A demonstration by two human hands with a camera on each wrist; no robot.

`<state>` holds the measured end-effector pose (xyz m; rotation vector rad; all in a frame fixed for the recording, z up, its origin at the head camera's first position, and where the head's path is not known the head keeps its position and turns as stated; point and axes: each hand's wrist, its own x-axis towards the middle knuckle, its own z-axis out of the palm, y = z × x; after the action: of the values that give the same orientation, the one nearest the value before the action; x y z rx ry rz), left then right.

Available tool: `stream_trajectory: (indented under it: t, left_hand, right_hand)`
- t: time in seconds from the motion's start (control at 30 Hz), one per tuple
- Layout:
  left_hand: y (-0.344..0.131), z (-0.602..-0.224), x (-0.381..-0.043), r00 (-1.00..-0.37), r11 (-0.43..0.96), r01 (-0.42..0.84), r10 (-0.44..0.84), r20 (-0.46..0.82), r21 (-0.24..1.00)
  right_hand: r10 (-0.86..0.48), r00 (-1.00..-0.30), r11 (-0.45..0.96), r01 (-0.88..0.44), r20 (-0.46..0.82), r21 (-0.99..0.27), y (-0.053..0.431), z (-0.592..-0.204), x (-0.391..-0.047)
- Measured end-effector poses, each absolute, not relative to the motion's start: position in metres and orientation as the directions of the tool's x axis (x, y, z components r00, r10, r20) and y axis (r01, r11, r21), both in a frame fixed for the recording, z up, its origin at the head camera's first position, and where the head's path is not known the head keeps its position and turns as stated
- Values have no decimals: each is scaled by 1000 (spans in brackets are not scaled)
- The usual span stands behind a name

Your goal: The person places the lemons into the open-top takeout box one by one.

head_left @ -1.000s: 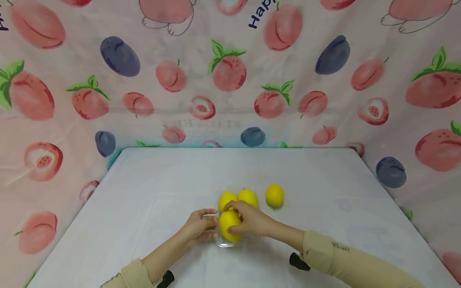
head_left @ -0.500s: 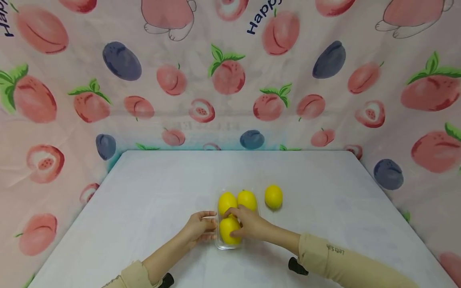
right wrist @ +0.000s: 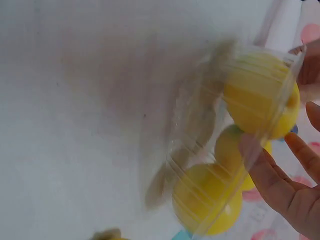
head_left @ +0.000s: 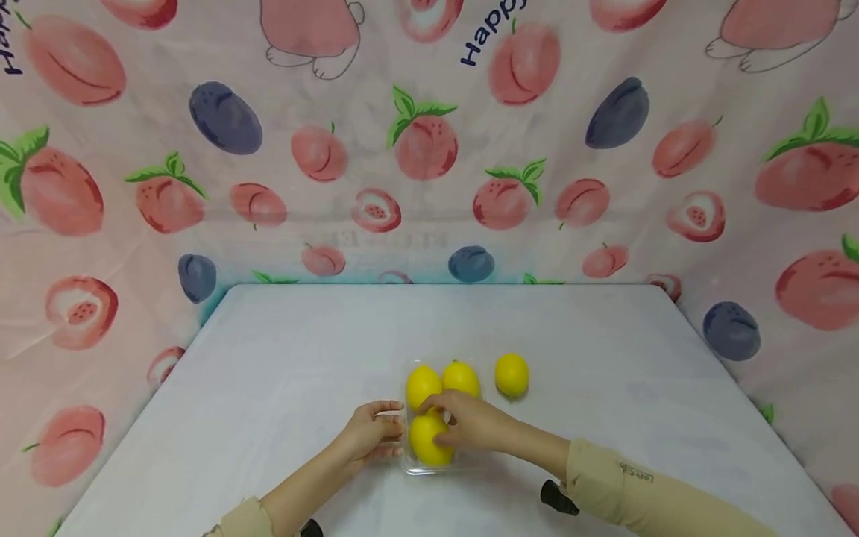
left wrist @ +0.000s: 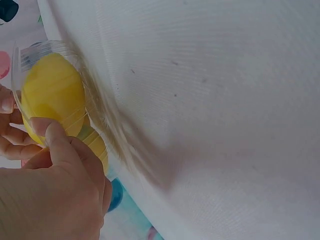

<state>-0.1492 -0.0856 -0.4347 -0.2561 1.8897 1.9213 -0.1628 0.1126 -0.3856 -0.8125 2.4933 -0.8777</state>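
Observation:
A clear plastic container holds three yellow lemons. Two of them, the left lemon and the right lemon, sit in its far half; the near lemon lies at the front. My left hand is at the container's left side, its extended fingertips against the wall, as the left wrist view also shows. Over the container, my right hand has its fingers spread loosely about the near lemon. In the right wrist view its thumb stands apart from that lemon, with a fingertip at the lemon's edge.
Another lemon rests on the white table, right of the container's far end. A fruit-printed cloth hangs behind the table and along both sides. A dark wrist-worn piece shows below the right sleeve.
The near lemon has come down into the front of the container, and my right hand's fingers have loosened around it. My left hand stays at the container's side. The head view has shifted slightly.

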Motion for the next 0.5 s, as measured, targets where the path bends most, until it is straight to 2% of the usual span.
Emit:
stream_trajectory:
  t: [0.23,0.5]
  left_hand:
    - [-83,-433,-149,-891,23,-422,176,-419,906]
    - [-85,-431,-150,-886,22,-435,168,-433,900]
  right_hand:
    - [-590,-807,640,-439,-36,-631,143,-374,-179]
    - [-454,-891,681,-350,5,-644,181,-369,-195]
